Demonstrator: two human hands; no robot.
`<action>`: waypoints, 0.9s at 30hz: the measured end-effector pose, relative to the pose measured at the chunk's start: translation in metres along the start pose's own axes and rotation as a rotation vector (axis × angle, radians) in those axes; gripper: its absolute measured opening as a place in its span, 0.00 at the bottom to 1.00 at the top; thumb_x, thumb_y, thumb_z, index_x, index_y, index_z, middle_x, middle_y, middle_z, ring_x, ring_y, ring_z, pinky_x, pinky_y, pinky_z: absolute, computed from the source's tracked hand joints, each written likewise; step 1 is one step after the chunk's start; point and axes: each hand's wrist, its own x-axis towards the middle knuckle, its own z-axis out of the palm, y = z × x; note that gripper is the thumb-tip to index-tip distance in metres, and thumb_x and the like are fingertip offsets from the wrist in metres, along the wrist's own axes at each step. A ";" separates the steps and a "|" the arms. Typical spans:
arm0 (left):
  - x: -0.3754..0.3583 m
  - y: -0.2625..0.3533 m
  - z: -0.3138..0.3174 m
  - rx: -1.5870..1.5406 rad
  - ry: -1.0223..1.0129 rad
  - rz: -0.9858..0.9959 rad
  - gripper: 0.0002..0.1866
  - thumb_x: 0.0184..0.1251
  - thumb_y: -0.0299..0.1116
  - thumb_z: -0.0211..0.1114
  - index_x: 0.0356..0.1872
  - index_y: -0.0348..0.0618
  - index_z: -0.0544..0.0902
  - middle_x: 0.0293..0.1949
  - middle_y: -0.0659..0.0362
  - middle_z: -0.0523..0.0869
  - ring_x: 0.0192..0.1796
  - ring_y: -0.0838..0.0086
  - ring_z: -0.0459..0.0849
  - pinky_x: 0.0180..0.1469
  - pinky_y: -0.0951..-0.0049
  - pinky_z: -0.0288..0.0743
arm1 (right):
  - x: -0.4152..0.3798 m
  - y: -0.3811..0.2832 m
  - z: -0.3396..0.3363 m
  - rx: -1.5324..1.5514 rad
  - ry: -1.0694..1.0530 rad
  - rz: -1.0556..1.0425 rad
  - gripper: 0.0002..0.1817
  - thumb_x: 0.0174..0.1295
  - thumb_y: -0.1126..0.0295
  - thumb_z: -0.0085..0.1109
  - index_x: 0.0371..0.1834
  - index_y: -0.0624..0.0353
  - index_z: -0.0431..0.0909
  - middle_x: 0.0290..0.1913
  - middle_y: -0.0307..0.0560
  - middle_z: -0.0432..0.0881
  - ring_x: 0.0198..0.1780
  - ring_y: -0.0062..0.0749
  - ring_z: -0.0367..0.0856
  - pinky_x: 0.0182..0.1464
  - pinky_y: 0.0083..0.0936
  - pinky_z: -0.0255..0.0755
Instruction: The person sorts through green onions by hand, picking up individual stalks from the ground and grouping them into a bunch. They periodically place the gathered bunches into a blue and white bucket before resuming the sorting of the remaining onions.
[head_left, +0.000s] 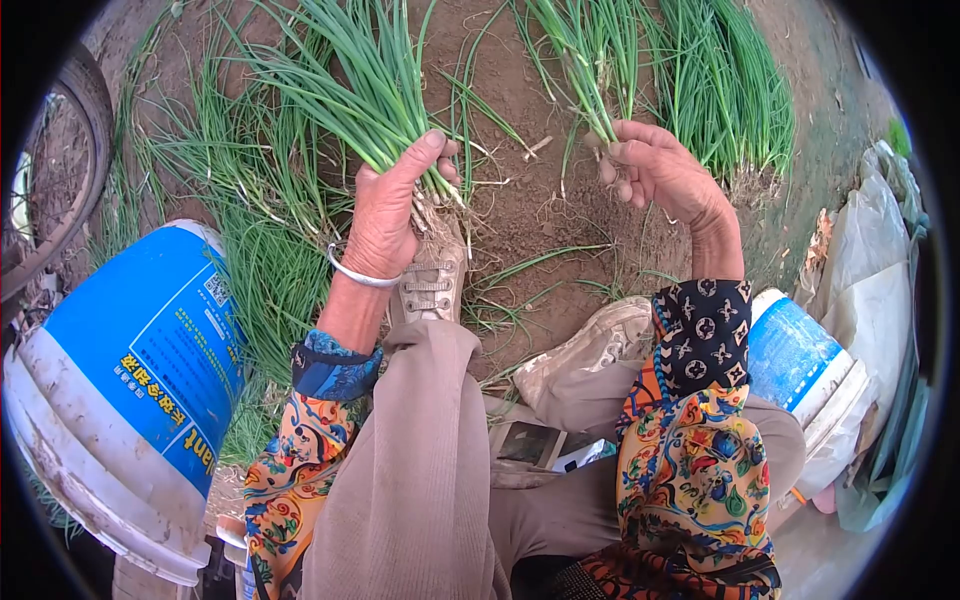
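A thick bunch of green onions (365, 95) is held in my left hand (395, 205), its fingers wrapped round the white stems, with the roots hanging just above my shoe. At the right, my right hand (665, 175) pinches a few thin green onion stalks (585, 85) near their root ends, between thumb and fingers. The two hands are apart. More loose green onions (265, 185) lie in a tangle to the left of my left hand. A denser pile of green onions (730, 90) rests beyond my right hand, its roots toward me.
A large blue and white bucket (150, 350) stands at the left, below a wheel (85, 130). Another blue and white bucket (795, 350) and plastic sheeting (870, 260) are at the right. My shoes (600, 335) rest on bare soil (530, 220) with scattered stalks.
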 end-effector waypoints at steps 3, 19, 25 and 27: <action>0.001 -0.001 -0.003 -0.023 -0.007 -0.010 0.11 0.61 0.33 0.69 0.40 0.40 0.79 0.35 0.57 0.84 0.32 0.77 0.81 0.35 0.76 0.79 | 0.002 0.014 -0.017 0.105 -0.107 -0.027 0.15 0.69 0.67 0.50 0.53 0.65 0.73 0.29 0.40 0.80 0.24 0.17 0.80 0.17 0.10 0.68; -0.011 0.003 0.017 0.199 -0.117 -0.041 0.19 0.59 0.31 0.72 0.49 0.37 0.78 0.42 0.58 0.85 0.43 0.76 0.82 0.45 0.75 0.77 | 0.007 0.024 0.108 -0.151 -0.185 -0.081 0.16 0.65 0.58 0.56 0.41 0.61 0.80 0.30 0.40 0.81 0.26 0.21 0.81 0.27 0.19 0.71; -0.006 -0.001 0.013 0.273 -0.077 -0.037 0.19 0.59 0.30 0.71 0.50 0.35 0.77 0.41 0.57 0.85 0.42 0.75 0.84 0.46 0.74 0.78 | 0.005 -0.006 0.093 -0.347 -0.009 -0.159 0.18 0.64 0.59 0.56 0.39 0.66 0.80 0.27 0.44 0.80 0.24 0.25 0.79 0.29 0.27 0.73; -0.007 0.001 0.014 0.250 -0.050 -0.058 0.19 0.59 0.30 0.71 0.50 0.35 0.77 0.40 0.56 0.85 0.41 0.74 0.84 0.45 0.74 0.78 | 0.018 -0.007 0.083 -0.408 0.350 -0.242 0.17 0.64 0.59 0.55 0.40 0.65 0.80 0.29 0.48 0.82 0.29 0.30 0.80 0.35 0.30 0.74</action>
